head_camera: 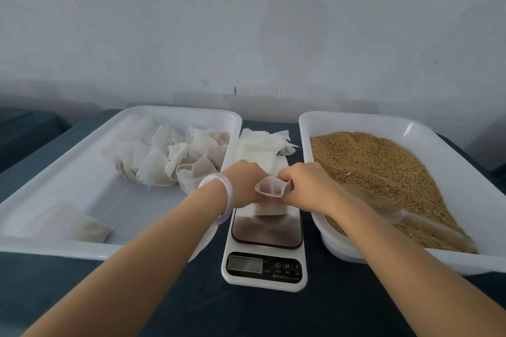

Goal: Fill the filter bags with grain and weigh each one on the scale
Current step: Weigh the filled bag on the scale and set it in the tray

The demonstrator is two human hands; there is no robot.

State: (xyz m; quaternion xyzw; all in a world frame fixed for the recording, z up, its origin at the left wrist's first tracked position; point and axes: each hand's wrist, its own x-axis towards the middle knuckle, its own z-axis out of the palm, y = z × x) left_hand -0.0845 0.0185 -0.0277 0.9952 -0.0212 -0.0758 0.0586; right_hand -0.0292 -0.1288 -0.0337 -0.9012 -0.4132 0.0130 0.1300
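Both hands, the left hand (242, 183) and the right hand (309, 186), pinch one filter bag (271, 186) open above the scale (265, 243), between the bag tray (82, 172) and the grain tray (410, 128).

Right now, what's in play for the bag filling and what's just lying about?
In play: open filter bag held by left hand and right hand; scale; grain in right tray; scoop; empty bag stack; filled bags in left tray.
Lying about: bracelet; flat packet, left tray's near corner; dark table.
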